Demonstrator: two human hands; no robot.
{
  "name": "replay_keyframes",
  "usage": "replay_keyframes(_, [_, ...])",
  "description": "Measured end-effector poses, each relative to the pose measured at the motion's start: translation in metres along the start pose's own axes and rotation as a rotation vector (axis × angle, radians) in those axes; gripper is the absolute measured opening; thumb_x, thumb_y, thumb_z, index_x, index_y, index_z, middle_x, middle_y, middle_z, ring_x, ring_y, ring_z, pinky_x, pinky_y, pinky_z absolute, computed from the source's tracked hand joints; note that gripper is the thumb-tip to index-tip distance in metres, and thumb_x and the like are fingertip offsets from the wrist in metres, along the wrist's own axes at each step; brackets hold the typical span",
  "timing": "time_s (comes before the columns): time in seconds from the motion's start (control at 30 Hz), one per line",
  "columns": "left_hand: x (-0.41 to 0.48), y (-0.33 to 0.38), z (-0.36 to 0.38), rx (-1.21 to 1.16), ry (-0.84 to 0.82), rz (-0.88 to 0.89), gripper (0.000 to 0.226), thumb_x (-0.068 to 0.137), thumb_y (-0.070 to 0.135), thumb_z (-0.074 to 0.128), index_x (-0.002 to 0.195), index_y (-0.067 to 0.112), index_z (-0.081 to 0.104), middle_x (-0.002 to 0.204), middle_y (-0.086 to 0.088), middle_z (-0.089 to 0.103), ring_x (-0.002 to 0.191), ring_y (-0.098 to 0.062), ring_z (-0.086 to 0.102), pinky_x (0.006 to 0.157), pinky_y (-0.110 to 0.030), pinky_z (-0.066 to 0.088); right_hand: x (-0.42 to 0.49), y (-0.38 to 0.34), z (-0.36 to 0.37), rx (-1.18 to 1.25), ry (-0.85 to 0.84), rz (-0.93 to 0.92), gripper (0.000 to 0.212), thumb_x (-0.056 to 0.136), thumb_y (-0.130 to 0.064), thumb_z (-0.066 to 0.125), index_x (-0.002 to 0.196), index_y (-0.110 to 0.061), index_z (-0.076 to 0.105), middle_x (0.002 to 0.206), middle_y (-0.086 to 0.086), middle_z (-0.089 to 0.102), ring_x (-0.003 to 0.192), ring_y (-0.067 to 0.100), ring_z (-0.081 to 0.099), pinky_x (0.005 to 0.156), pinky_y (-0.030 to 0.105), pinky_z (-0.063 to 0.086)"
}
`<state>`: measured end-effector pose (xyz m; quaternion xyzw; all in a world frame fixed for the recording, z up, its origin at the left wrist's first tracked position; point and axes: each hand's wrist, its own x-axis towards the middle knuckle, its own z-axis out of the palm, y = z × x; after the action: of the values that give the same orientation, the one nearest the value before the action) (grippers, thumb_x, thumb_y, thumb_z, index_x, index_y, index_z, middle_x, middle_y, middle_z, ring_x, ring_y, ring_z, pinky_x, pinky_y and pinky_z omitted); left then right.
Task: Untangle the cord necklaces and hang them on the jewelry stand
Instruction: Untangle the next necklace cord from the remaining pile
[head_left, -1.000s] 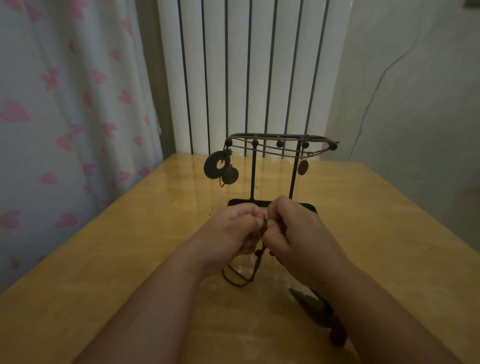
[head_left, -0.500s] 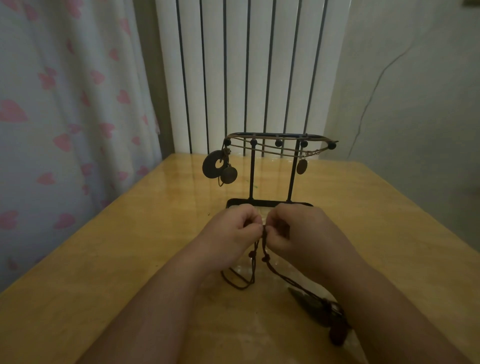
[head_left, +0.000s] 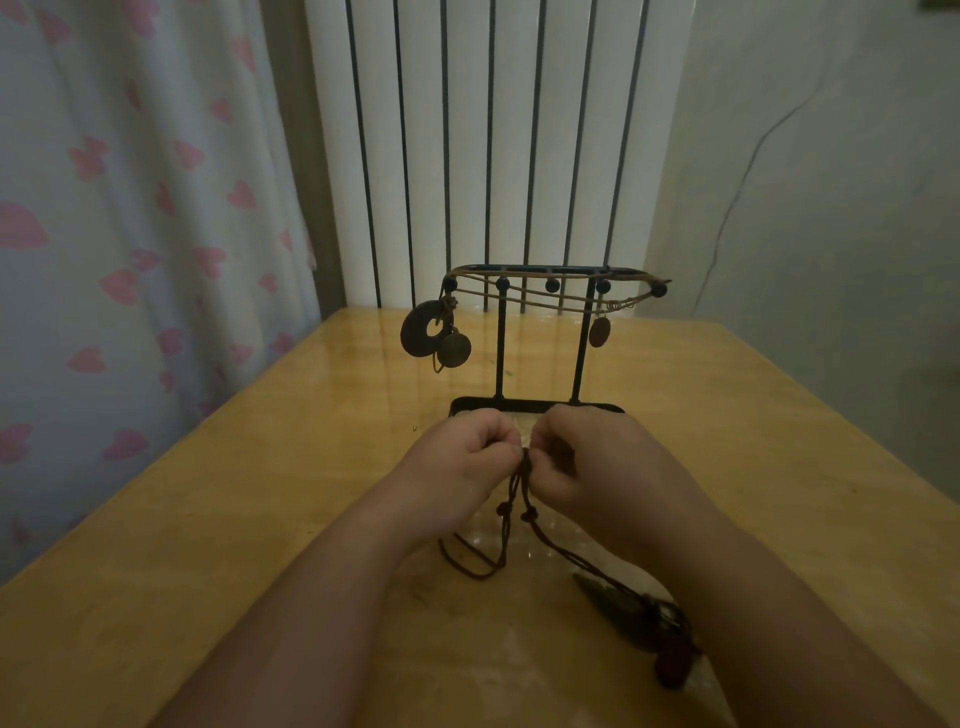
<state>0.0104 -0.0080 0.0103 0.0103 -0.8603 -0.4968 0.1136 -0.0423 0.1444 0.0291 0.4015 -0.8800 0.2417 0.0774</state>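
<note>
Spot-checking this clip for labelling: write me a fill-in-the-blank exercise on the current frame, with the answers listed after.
1. The left hand and the right hand both pinch the same dark ____ in front of the jewelry stand.
2. In all, ____ pendants hang on the stand.
3. The ring-shaped pendant hangs at the picture's ____ end of the stand.
4. A dark pendant lies flat on the ____ at lower right.

Missing words: cord, three, left, table.
</note>
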Motion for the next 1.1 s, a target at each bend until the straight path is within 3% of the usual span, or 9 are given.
replay_keyframes(0.23, [0.002,-0.001,0.001,-0.013,0.023,-0.022,0.018,0.092,0.019,0.053,0.077,0.022,0.060,0.059,0.014,0.050,0.053,-0.003,0.042,0.056,-0.026,0.037,0.000,0.000,0.003,-0.034,0.027,-0.030,0.010,0.092,-0.031,0.057,0.085,-0.034,0.050,0.078,-0.012,0.052,0.069,0.005,0.050,0.060,0.016,0.039])
replay_keyframes(0.43, [0.001,-0.001,0.000,0.080,0.059,0.021,0.013,0.093,0.024,0.057,0.083,0.024,0.065,0.075,0.007,0.061,0.065,-0.002,0.052,0.063,-0.024,0.044,0.000,0.000,0.002,-0.030,0.014,-0.039,0.018,0.092,-0.030,0.058,0.081,-0.037,0.045,0.079,-0.012,0.050,0.070,0.005,0.049,0.060,0.016,0.036])
replay_keyframes(0.6, [0.001,-0.001,-0.001,0.075,0.017,0.021,0.016,0.095,0.023,0.055,0.080,0.026,0.062,0.064,0.015,0.056,0.054,0.004,0.047,0.056,-0.020,0.038,0.000,0.001,0.005,-0.004,0.030,-0.033,0.011,0.091,-0.030,0.057,0.084,-0.033,0.049,0.080,-0.012,0.052,0.071,0.006,0.050,0.062,0.017,0.042])
replay_keyframes(0.73, [0.001,0.001,0.003,-0.043,-0.016,-0.005,0.020,0.095,0.018,0.051,0.077,0.023,0.058,0.062,0.011,0.050,0.057,-0.007,0.043,0.059,-0.030,0.038,0.000,0.000,0.004,0.027,0.062,-0.037,0.014,0.091,-0.029,0.056,0.082,-0.033,0.046,0.078,-0.011,0.051,0.069,0.006,0.050,0.061,0.017,0.042])
replay_keyframes(0.9, [0.000,0.004,0.003,-0.172,-0.012,-0.006,0.031,0.094,0.014,0.048,0.068,0.030,0.056,0.064,0.006,0.048,0.062,-0.014,0.043,0.061,-0.034,0.039,-0.001,0.000,0.010,0.210,0.104,0.002,0.012,0.090,-0.029,0.052,0.080,-0.032,0.047,0.077,-0.010,0.053,0.068,0.007,0.051,0.059,0.024,0.046])
replay_keyframes(1.0, [0.000,0.004,0.002,-0.219,-0.021,0.011,0.024,0.095,0.014,0.045,0.075,0.021,0.058,0.066,0.002,0.048,0.062,-0.014,0.043,0.061,-0.032,0.040,-0.001,-0.001,0.016,0.413,0.167,0.036,0.007,0.084,-0.033,0.047,0.079,-0.030,0.049,0.071,-0.008,0.054,0.061,0.005,0.048,0.054,0.020,0.038])
replay_keyframes(1.1, [0.000,0.003,0.001,-0.260,-0.004,0.022,0.018,0.091,0.022,0.047,0.077,0.020,0.059,0.064,0.005,0.049,0.060,-0.011,0.043,0.059,-0.030,0.039,-0.001,-0.002,0.020,0.549,0.206,0.069,0.009,0.087,-0.029,0.049,0.079,-0.026,0.053,0.070,-0.005,0.056,0.061,0.004,0.049,0.054,0.022,0.045])
